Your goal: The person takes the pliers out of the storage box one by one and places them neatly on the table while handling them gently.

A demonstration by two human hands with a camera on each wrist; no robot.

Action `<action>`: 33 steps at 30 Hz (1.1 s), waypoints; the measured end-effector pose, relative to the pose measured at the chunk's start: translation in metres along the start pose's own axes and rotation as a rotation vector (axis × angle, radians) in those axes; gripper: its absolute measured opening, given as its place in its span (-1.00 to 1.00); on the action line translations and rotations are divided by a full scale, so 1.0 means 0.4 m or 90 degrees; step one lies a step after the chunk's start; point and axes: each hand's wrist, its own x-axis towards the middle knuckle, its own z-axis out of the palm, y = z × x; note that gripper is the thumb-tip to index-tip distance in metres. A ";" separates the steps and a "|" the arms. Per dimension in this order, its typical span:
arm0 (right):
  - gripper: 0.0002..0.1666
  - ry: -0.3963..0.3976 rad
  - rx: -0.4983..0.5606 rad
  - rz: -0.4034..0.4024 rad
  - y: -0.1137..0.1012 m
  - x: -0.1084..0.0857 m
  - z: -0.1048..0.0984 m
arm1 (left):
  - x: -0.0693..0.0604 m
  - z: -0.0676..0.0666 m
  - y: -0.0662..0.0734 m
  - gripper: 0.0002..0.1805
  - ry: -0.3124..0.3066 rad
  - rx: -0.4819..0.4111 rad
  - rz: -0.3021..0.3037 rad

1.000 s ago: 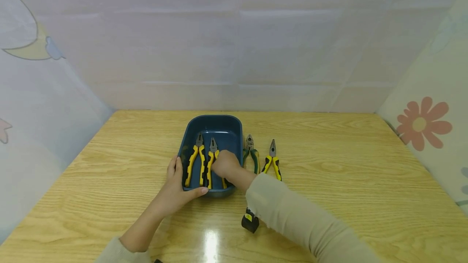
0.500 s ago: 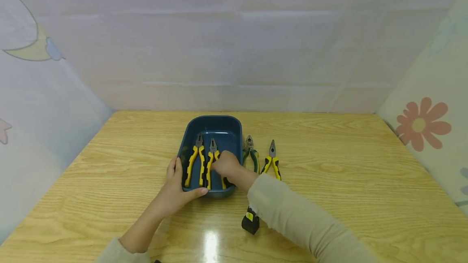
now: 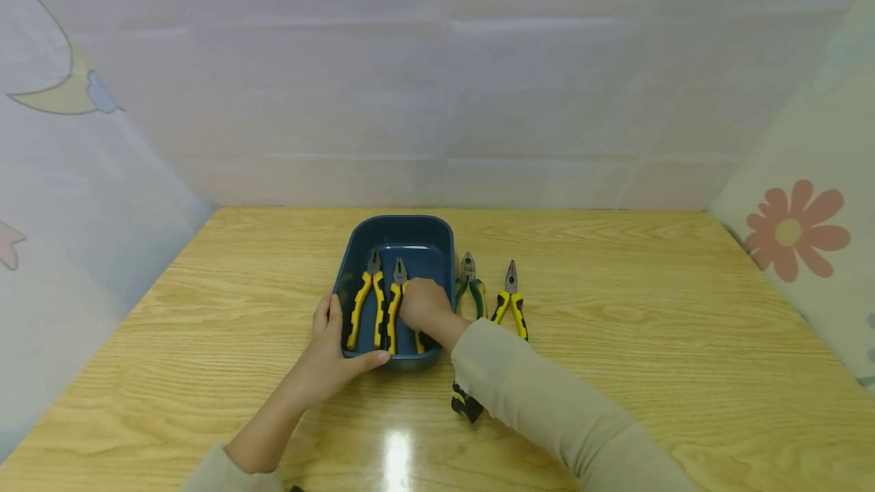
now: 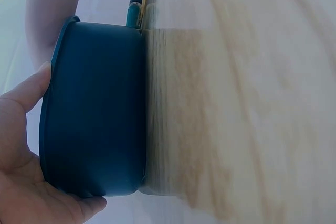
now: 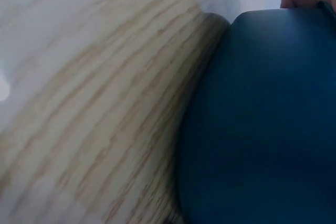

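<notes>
A dark blue tray (image 3: 418,237) (image 4: 100,108) (image 5: 262,119) stands on the table. My left hand (image 3: 326,359) (image 4: 23,156) grips its near left corner, thumb over the front rim and fingers along the left wall. Inside lie yellow-and-black pliers (image 3: 356,307) at the left and a second pair (image 3: 393,317) in the middle, jaws toward the back wall. My right hand (image 3: 427,310) reaches down into the tray at the right, covering part of the second pair; its fingers are hidden, and the right wrist view shows only the tray's outer wall close up.
Just right of the tray lie green-handled pliers (image 3: 468,268), then yellow-and-black long-nosed pliers (image 3: 511,279). A black-and-yellow object (image 3: 467,405) sticks out under the right sleeve. Wall sheets stand behind and beside the wooden table (image 3: 615,287).
The right forearm and sleeve have shifted slightly left, covering more of the black-and-yellow object. The left hand, the tray and the pliers have stayed in place.
</notes>
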 end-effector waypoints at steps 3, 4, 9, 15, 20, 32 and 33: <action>-0.79 -0.003 -0.034 0.004 -0.002 0.002 0.005 | -0.002 -0.001 0.003 0.22 -0.002 0.001 -0.001; -0.78 -0.006 -0.042 0.007 -0.003 0.002 0.007 | -0.002 -0.001 0.004 0.22 -0.002 0.001 -0.002; -0.78 -0.013 -0.068 0.018 -0.007 -0.001 0.013 | -0.003 -0.002 0.005 0.21 -0.003 -0.002 -0.004; -0.81 -0.014 -0.089 0.021 -0.008 -0.004 0.015 | -0.002 -0.001 0.002 0.22 -0.003 -0.006 -0.003; -0.82 -0.025 -0.101 0.027 -0.009 -0.004 0.015 | -0.002 0.000 -0.001 0.22 -0.001 -0.011 -0.005; -0.83 -0.026 -0.049 0.030 -0.009 -0.009 0.004 | -0.001 -0.002 0.001 0.21 -0.007 -0.007 -0.002; -0.83 -0.026 -0.044 0.031 -0.009 -0.010 0.003 | -0.001 -0.002 0.001 0.21 -0.007 -0.007 -0.002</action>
